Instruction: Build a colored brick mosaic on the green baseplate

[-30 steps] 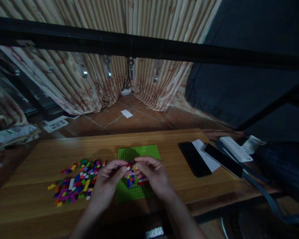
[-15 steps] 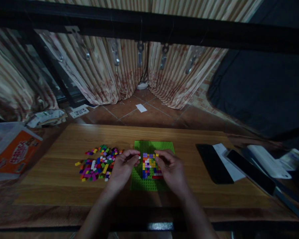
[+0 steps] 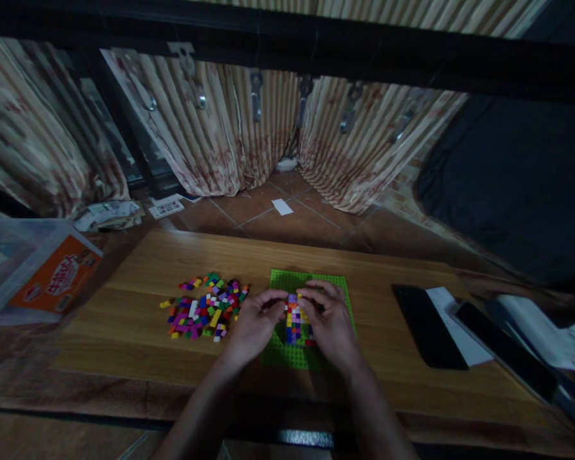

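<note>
Where they were apart, left hand and right hand now meet over brick patch, grip unclear.

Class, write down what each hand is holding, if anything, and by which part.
It cannot be told: left hand and right hand touch the far edge of the brick patch on the green baseplate; any pinched brick is hidden.
</note>
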Action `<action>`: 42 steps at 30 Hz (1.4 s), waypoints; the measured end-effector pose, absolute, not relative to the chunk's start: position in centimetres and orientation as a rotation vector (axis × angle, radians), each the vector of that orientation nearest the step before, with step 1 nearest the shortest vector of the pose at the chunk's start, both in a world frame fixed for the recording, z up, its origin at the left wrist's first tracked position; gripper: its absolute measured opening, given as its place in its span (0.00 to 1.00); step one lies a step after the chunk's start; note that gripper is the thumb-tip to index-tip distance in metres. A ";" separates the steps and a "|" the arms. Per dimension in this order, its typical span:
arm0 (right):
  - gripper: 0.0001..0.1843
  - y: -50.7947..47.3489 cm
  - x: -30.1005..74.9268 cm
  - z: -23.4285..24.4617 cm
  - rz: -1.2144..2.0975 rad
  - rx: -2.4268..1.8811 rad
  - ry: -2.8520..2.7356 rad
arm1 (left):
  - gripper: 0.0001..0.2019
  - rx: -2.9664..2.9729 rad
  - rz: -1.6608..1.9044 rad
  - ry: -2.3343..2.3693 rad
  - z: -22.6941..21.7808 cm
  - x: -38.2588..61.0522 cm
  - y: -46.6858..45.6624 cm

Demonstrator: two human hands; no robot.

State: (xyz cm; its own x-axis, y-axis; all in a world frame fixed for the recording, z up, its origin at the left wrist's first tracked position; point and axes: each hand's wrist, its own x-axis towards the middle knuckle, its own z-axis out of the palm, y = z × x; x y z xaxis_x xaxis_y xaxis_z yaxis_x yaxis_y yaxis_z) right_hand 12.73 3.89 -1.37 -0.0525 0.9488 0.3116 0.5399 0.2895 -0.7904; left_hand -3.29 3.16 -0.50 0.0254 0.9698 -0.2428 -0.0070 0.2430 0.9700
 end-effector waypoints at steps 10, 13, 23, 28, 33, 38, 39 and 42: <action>0.11 4.6 13.4 -2.7 0.939 -1.341 -1.594 | 0.09 1.090 1.058 1.304 -1.1 -3.0 2.9; 0.11 4.8 13.5 -2.6 1.010 -1.320 -1.592 | 0.09 1.081 1.058 1.307 -0.8 -2.9 2.8; 0.12 5.2 13.8 -1.7 1.110 -1.355 -1.665 | 0.10 1.008 1.085 1.281 -1.3 -2.7 2.9; 0.15 5.2 14.0 -2.2 1.206 -1.324 -1.611 | 0.08 1.005 1.103 1.271 -1.1 -2.8 2.9; 0.19 4.7 13.9 -2.0 1.135 -1.320 -1.515 | 0.09 0.899 1.107 1.274 -0.8 -3.1 3.0; 0.13 4.0 13.8 -0.7 0.852 -1.285 -1.519 | 0.09 0.836 1.146 1.240 0.3 -3.7 3.0; 0.12 3.8 13.7 -0.4 0.817 -1.263 -1.541 | 0.09 0.835 1.150 1.215 0.5 -3.7 2.9; 0.11 3.3 13.1 -0.1 0.774 -1.202 -1.642 | 0.12 0.814 1.164 1.126 1.1 -3.8 2.7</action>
State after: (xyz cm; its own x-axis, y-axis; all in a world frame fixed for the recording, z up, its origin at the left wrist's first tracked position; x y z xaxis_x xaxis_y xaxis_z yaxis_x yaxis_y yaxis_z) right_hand 13.13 3.32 -0.14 -0.0916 0.9458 0.3115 0.3618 0.3231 -0.8745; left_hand -3.82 2.69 1.14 0.0106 0.9692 -0.2459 -0.2781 0.2390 0.9303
